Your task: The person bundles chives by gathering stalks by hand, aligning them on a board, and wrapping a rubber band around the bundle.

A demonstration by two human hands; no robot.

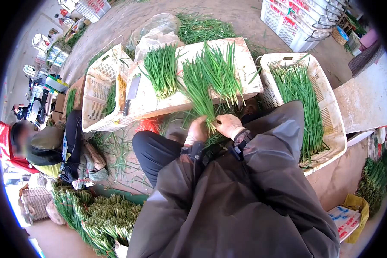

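Observation:
Both of my hands are low in front of my lap, at the near edge of a white board point(185, 100). My left hand point(196, 130) is closed around the stem ends of a bunch of garlic chives point(196, 88). Its leaves fan out over the board. On the other side of the stems, my right hand point(229, 125) pinches at their tips; what exactly lies in its fingers is hidden. Two more chive bunches, a left one point(161, 71) and a right one point(222, 73), lie on the board. A knife point(133, 88) rests at the board's left end.
A white crate point(337, 116) full of chives stands at my right, another crate point(94, 96) at my left. Loose chives point(204, 28) lie behind the board near plastic bags point(159, 32). A person point(47, 146) sits at left; stacked chives point(107, 217) are below.

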